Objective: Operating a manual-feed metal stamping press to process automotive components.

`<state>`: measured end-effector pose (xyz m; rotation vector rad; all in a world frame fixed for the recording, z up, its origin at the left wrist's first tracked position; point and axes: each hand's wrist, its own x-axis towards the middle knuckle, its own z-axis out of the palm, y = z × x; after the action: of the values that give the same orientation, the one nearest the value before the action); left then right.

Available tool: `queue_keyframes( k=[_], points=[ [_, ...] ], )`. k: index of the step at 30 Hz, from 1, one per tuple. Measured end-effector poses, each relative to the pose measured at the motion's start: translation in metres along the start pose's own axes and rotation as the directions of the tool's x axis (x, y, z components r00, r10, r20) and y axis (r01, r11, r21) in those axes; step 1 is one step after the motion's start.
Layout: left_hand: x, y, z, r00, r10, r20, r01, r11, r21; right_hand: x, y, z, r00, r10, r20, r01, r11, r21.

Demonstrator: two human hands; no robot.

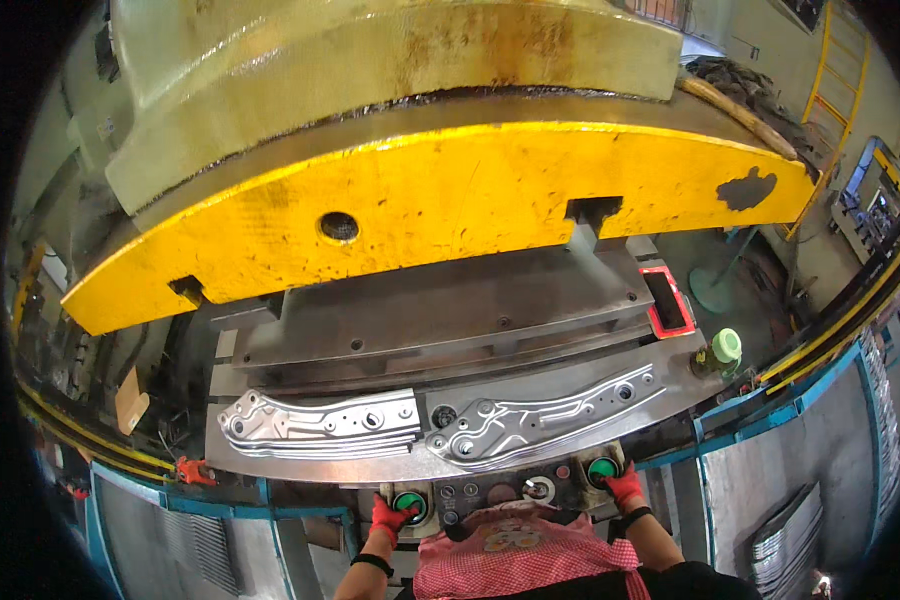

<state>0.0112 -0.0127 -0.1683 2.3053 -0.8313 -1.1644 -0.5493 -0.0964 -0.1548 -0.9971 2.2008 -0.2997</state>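
Observation:
At the lower middle, my left hand (390, 520) in a red glove lies at a control box, its thumb reaching onto a green push button (411, 503) and its fingers spread apart along the box's side. My right hand (625, 487), also red-gloved, rests the same way at the other green push button (603, 467). Neither hand holds a loose thing. Beyond them, stacked pressed metal brackets (320, 424) lie at the left of the press bed (310, 467). Another long formed metal bracket (545, 420) lies to the right of these.
A yellow press ram (470, 205) spans the view above a dark die block (440, 310). A green-capped bottle (726, 347) and a red-rimmed tray (686, 303) stand at the bed's right. Blue-framed racks (705, 500) flank me, with stacked metal parts (787, 540) at right.

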Motion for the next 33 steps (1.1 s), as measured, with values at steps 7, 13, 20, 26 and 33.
queue_keyframes(
  k=[7,13,20,26,33],
  points=[
    [-0.009,-0.006,-0.011,1.000,-0.028,0.005,0.028,0.982,-0.187,-0.009,-0.018,-0.005,0.995,-0.053,0.081,0.049,0.998,0.048],
    [-0.048,0.030,-0.083,0.943,0.155,-0.293,-0.240,0.929,-0.281,-0.047,-0.068,-0.103,0.801,-0.143,-0.581,0.198,0.980,0.032],
    [-0.089,0.241,-0.197,0.307,0.805,-0.508,-0.577,0.582,0.573,-0.081,-0.245,-0.155,0.518,-0.842,-0.149,0.826,0.538,-0.166],
    [-0.059,0.496,-0.168,0.042,0.999,-0.029,-0.624,0.049,0.780,-0.086,-0.311,-0.111,0.161,-0.783,0.601,0.968,0.008,-0.250],
    [0.024,0.595,-0.144,0.257,0.953,0.158,-0.597,0.028,0.802,-0.095,-0.327,-0.111,0.199,-0.739,0.643,0.968,0.046,-0.247]
  ],
)
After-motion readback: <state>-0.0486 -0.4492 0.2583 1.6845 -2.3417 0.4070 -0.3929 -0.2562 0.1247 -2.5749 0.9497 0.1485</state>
